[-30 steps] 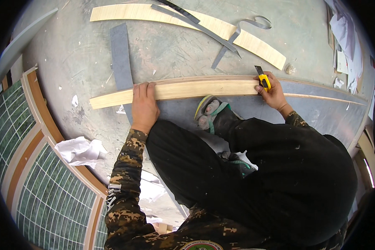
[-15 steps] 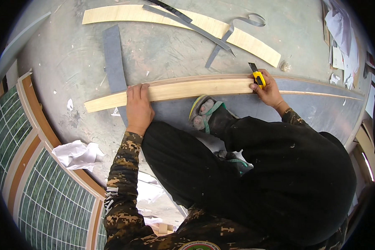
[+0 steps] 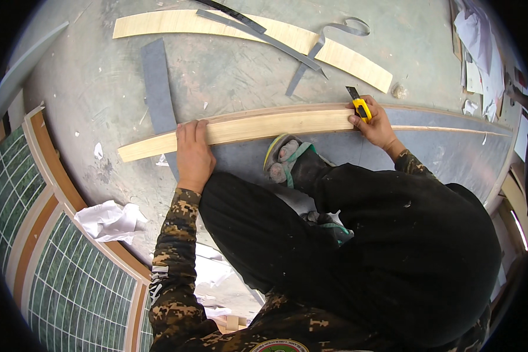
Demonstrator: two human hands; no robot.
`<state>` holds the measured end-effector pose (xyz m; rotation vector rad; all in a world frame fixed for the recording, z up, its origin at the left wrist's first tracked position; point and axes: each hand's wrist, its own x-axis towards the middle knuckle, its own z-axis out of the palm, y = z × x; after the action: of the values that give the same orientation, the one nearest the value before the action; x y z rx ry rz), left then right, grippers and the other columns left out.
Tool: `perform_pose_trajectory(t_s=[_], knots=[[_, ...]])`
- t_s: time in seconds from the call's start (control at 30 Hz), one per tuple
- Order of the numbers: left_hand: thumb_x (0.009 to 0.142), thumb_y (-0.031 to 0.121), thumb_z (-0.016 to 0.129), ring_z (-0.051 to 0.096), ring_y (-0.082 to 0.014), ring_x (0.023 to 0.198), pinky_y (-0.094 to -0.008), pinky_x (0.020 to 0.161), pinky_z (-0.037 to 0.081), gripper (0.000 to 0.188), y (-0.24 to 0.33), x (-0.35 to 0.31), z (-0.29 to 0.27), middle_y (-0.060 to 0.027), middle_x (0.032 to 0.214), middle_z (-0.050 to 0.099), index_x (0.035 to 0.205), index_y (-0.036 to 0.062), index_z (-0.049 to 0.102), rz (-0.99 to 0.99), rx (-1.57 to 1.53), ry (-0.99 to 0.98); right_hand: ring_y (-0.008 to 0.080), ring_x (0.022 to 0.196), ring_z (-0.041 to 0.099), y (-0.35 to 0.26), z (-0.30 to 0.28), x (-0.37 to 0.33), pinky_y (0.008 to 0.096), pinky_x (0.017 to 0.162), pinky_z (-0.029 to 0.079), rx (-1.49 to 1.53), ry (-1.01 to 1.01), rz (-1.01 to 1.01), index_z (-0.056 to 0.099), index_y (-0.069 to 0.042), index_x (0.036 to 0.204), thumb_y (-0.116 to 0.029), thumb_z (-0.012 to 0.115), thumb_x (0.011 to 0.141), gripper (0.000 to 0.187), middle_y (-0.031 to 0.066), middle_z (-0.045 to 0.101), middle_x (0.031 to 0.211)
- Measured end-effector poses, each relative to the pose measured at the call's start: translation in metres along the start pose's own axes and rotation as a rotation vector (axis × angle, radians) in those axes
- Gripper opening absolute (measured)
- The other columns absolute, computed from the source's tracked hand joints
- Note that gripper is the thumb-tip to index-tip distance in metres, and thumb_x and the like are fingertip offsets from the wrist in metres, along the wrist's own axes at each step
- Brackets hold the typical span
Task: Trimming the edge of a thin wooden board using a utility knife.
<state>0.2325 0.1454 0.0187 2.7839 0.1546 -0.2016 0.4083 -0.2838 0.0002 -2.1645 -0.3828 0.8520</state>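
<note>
A pale wooden strip (image 3: 281,122) lies across the grey sheet (image 3: 334,149), reaching past that sheet at its left end. My left hand (image 3: 195,154) grips the strip near this end, its fingers over the far edge. At the strip's right end, my right hand (image 3: 376,124) holds a yellow utility knife (image 3: 362,109) with the dark blade pointing away from me; the thumb rests at the strip's end. A narrow grey piece (image 3: 158,88) runs away from the strip just beyond my left hand.
My sandalled foot (image 3: 284,158) stands on the grey sheet close to the strip. Farther off lie a broad pale wood strip (image 3: 358,66) and a curled grey offcut (image 3: 320,47). Crumpled white paper (image 3: 110,220) sits at left beside a wood-framed panel with a white grid (image 3: 76,276).
Almost nothing differs. The view has shifted slightly, and both hands keep their places on the wooden strip.
</note>
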Motion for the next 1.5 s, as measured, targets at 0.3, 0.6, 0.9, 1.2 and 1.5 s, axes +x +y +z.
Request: perform_pose_trajectory(t_s=[0.3, 0.6, 0.9, 1.2, 1.5], knots=[[0.075, -0.005, 0.058, 0.052, -0.0407, 0.119, -0.0545, 0.116, 0.034, 0.05, 0.003, 0.001, -0.001, -0.0185, 0.12, 0.057, 0.124, -0.0002, 0.057, -0.012, -0.028, 0.022, 0.0188, 0.102, 0.057, -0.003, -0.002, -0.002, 0.0302, 0.091, 0.046, 0.091, -0.029, 0.119, 0.069, 0.0, 0.111, -0.017, 0.073, 0.093, 0.025, 0.0062, 0.056, 0.111], [0.074, -0.006, 0.058, 0.052, -0.0401, 0.117, -0.054, 0.114, 0.036, 0.049, 0.001, 0.002, -0.002, -0.0176, 0.119, 0.057, 0.124, -0.0001, 0.057, -0.006, -0.014, 0.015, 0.0201, 0.104, 0.057, 0.003, 0.001, 0.0, 0.0311, 0.094, 0.045, 0.049, 0.006, 0.001, 0.07, 0.0, 0.112, -0.016, 0.073, 0.093, 0.025, 0.0074, 0.057, 0.112], [0.075, -0.005, 0.056, 0.053, -0.0397, 0.117, -0.054, 0.115, 0.035, 0.047, 0.002, 0.003, -0.004, -0.0172, 0.12, 0.057, 0.122, -0.0005, 0.058, -0.001, -0.031, 0.028, 0.0219, 0.105, 0.057, 0.006, 0.0, -0.001, 0.0324, 0.095, 0.045, 0.002, -0.001, -0.026, 0.068, -0.001, 0.115, -0.015, 0.072, 0.093, 0.026, 0.0086, 0.057, 0.113], [0.072, -0.005, 0.06, 0.053, -0.0377, 0.117, -0.0548, 0.116, 0.034, 0.051, -0.002, 0.002, 0.0, -0.0158, 0.12, 0.057, 0.122, 0.0003, 0.058, 0.017, -0.003, 0.021, 0.0228, 0.105, 0.056, 0.009, 0.004, -0.001, 0.0324, 0.096, 0.044, 0.012, 0.02, -0.071, 0.066, -0.001, 0.114, -0.011, 0.073, 0.092, 0.025, 0.0092, 0.056, 0.11], [0.072, -0.005, 0.06, 0.053, -0.0376, 0.117, -0.0548, 0.116, 0.034, 0.051, -0.004, 0.002, 0.002, -0.015, 0.119, 0.057, 0.122, 0.0005, 0.058, 0.023, 0.009, 0.009, 0.0229, 0.105, 0.057, -0.001, -0.001, -0.001, 0.033, 0.097, 0.045, 0.055, -0.017, -0.027, 0.066, -0.001, 0.114, -0.012, 0.073, 0.091, 0.027, 0.0098, 0.056, 0.112]])
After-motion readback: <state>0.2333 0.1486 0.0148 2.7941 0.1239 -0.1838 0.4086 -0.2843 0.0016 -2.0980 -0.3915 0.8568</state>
